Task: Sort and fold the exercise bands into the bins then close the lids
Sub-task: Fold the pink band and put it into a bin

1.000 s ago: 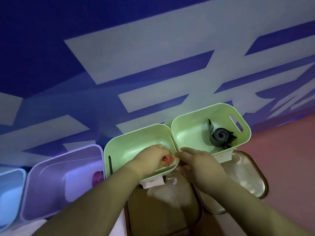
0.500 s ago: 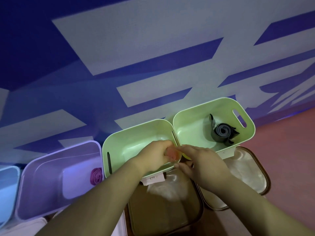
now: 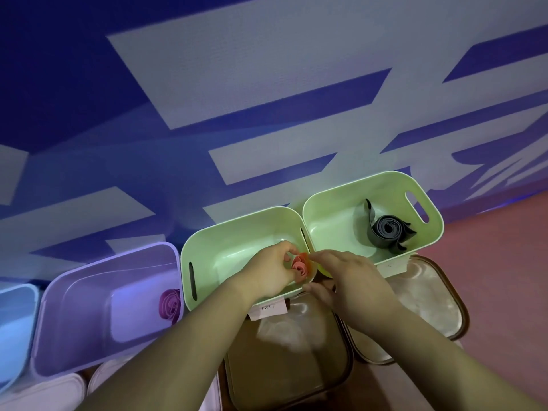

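Note:
A rolled red-orange band (image 3: 301, 266) sits at the near right corner of the middle green bin (image 3: 231, 235). My left hand (image 3: 271, 272) curls its fingers round the roll from the left. My right hand (image 3: 351, 278) touches the roll's right side with its fingertips at the bin's rim. The right green bin (image 3: 332, 215) holds a rolled dark grey band (image 3: 385, 231). A rolled purple band (image 3: 170, 304) lies in the purple bin (image 3: 89, 321).
A blue bin (image 3: 14, 327) stands at the far left. Two brown-rimmed lids (image 3: 284, 360) (image 3: 427, 307) lie flat in front of the green bins, a white lid (image 3: 44, 393) below the purple bin. A paper label (image 3: 268, 310) hangs off the middle bin. A blue-and-white patterned wall rises behind.
The view has tilted slightly. Both hands stay at the middle bin's near right corner, and the red-orange roll shows more plainly between them now.

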